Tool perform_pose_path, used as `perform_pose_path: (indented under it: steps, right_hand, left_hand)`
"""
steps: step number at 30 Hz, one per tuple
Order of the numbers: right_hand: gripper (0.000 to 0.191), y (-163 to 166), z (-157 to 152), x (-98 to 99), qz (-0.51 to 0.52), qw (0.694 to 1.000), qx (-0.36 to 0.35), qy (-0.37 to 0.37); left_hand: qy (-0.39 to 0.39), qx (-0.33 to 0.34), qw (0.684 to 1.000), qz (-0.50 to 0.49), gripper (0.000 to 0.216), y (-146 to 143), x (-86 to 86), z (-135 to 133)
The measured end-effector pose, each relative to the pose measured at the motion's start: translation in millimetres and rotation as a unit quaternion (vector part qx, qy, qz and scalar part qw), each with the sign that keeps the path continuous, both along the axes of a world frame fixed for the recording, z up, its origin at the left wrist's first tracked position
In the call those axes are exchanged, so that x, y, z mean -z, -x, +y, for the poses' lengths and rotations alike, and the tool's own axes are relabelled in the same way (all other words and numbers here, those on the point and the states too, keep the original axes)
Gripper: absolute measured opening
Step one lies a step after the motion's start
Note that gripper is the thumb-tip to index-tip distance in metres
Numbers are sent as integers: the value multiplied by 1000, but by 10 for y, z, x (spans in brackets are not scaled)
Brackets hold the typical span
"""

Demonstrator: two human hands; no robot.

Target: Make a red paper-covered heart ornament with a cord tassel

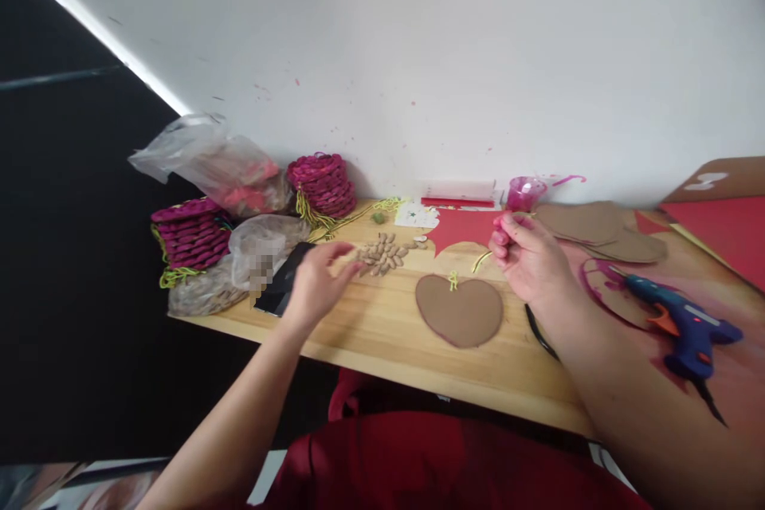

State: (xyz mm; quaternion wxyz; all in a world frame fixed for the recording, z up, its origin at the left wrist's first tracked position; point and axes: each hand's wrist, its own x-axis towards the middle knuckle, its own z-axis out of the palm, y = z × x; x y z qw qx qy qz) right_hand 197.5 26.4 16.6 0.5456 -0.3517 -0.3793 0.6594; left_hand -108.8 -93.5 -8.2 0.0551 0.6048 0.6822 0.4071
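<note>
Fingers apart, my left hand [319,279] hovers with nothing visible in it, just left of a heap of pistachio shells [382,255]. Its wrist passes in front of a dark flat tablet-like thing [278,299]. My right hand [529,259] is closed in a pinch, raised over the table; whatever sits between its fingertips is too small to make out. Beside that hand shows a short piece of yellow yarn [480,260]. Between the two hands lies a brown heart-shaped cardboard piece [460,315] with a small yellow yarn bow [453,280] at its top.
On the right, a blue glue gun [687,327] rests near stacked cardboard cut-outs [579,223] and red sheets [723,231]. Behind are red paper [460,229] and a pink cup [526,193]. Purple woven baskets [323,187] and plastic bags [209,159] crowd the left end.
</note>
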Motion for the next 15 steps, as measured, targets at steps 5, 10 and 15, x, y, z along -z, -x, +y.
perform_pose_path:
  steps: [5, 10, 15]
  right_hand:
    - [33, 65, -61, -9, -22, 999, -27, 13]
    - [39, 98, -99, 11, -38, 998, -42, 19]
    - [47, 97, -61, 47, -57, 998, -25, 27]
  left_hand:
    - [74, -193, 970, 131, 82, 765, 206, -515]
    - [135, -242, 951, 138, 87, 772, 252, -542]
    - [154, -255, 945, 137, 81, 684, 219, -378]
